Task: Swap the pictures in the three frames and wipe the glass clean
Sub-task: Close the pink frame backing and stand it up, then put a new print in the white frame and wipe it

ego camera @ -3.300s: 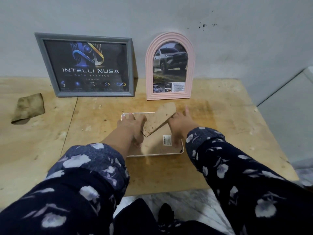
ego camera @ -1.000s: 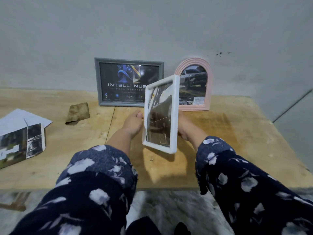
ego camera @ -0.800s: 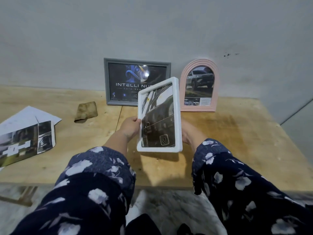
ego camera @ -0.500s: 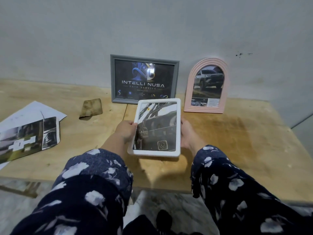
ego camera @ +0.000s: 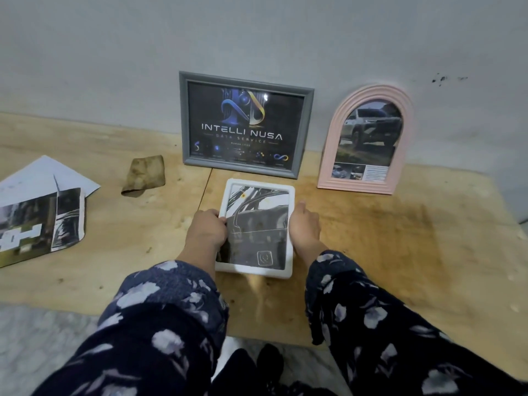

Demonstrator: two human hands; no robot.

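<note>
A white rectangular frame point(ego camera: 257, 228) lies glass-up near the table's front edge, showing a dark car-interior picture. My left hand point(ego camera: 207, 232) grips its left edge, thumb on the rim. My right hand point(ego camera: 304, 227) holds the right edge with fingers along the side. Behind it, a grey frame point(ego camera: 244, 124) with an "Intelli Nusa" picture leans against the wall. To its right stands a pink arched frame point(ego camera: 367, 140) with a pickup-truck picture. A brown cloth point(ego camera: 144, 175) lies to the left of the grey frame.
Loose printed pictures and white paper point(ego camera: 37, 207) lie at the table's left. The wooden table point(ego camera: 400, 238) meets a grey wall at the back. Its front edge runs just below the white frame, with the floor beneath.
The white frame was face-down with its backing stand up. Both hands lifted it, turned it over and lowered it flat onto the table, glass up.
</note>
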